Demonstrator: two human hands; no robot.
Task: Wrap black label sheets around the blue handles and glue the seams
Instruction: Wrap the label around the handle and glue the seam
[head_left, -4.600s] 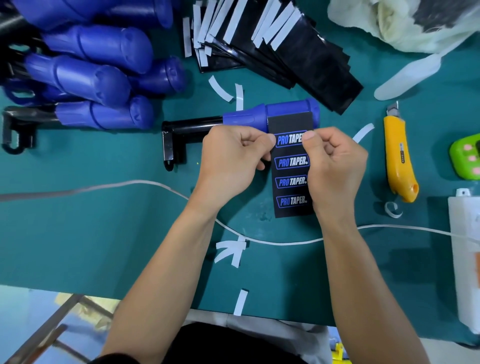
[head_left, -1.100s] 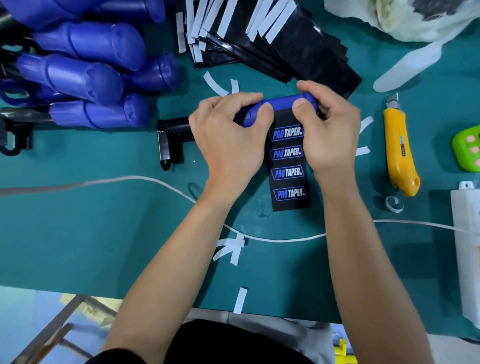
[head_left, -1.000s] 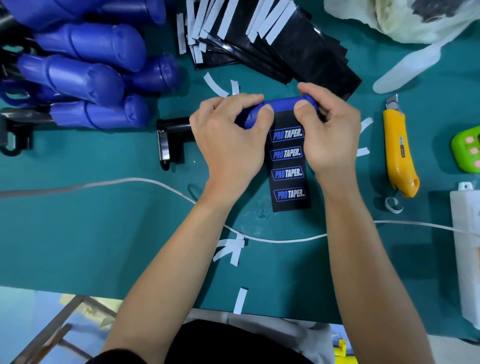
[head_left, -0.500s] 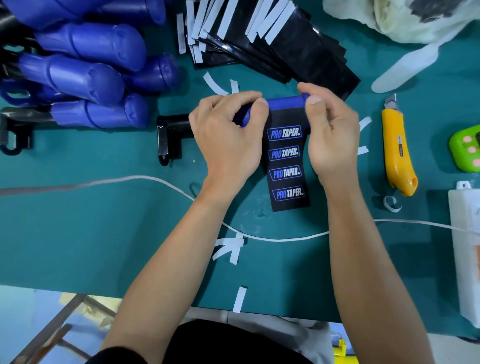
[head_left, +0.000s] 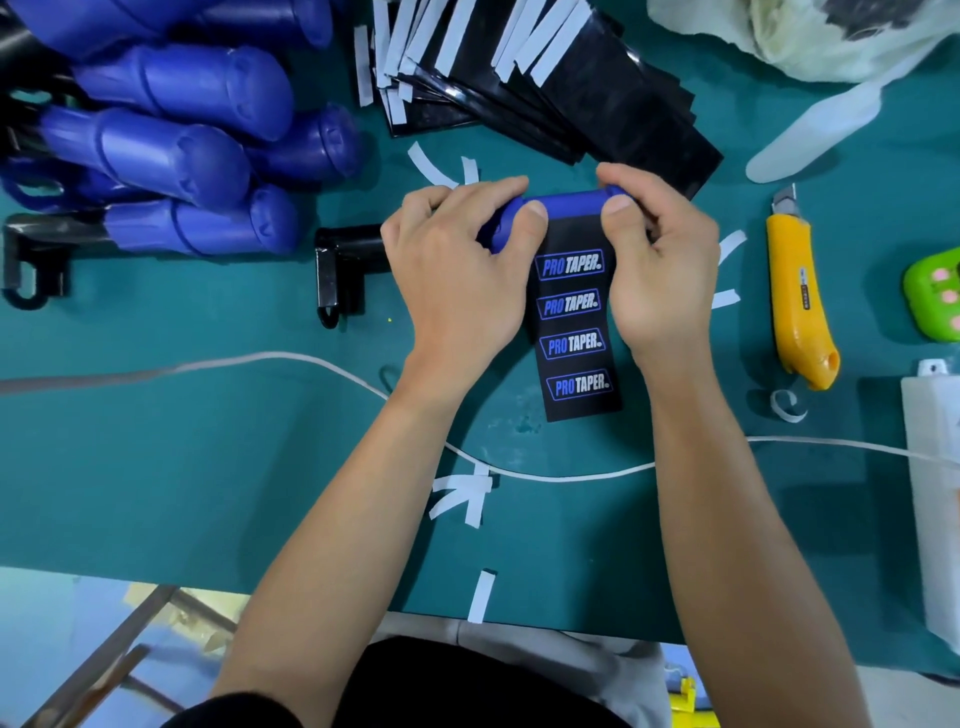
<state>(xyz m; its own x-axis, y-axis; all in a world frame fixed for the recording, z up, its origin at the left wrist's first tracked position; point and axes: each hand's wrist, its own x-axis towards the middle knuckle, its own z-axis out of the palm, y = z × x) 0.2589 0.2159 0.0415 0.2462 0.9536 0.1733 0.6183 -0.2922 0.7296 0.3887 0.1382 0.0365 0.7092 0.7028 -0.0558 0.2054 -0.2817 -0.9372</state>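
Note:
A blue handle (head_left: 569, 203) lies across the green table (head_left: 208, 467), its black metal bracket (head_left: 340, 270) sticking out to the left. A black label sheet (head_left: 576, 332) printed with "PRO TAPER" logos hangs from the handle toward me and lies flat on the table. My left hand (head_left: 457, 270) grips the handle's left part, thumb on the sheet's upper left corner. My right hand (head_left: 660, 260) grips the right end, thumb pressing the sheet's top edge onto the handle. The handle's far side is hidden by my fingers.
A pile of blue handles (head_left: 171, 156) lies at the far left. A stack of black label sheets (head_left: 545, 78) with white strips sits behind my hands. A yellow utility knife (head_left: 797, 291), a white cable (head_left: 260, 358), peeled white strips (head_left: 467, 493) and a white box (head_left: 935, 493) surround the work spot.
Both hands moved from pinching the sheet below the handle up onto the handle itself. In the last half second the thumbs have shifted slightly along the sheet's top edge.

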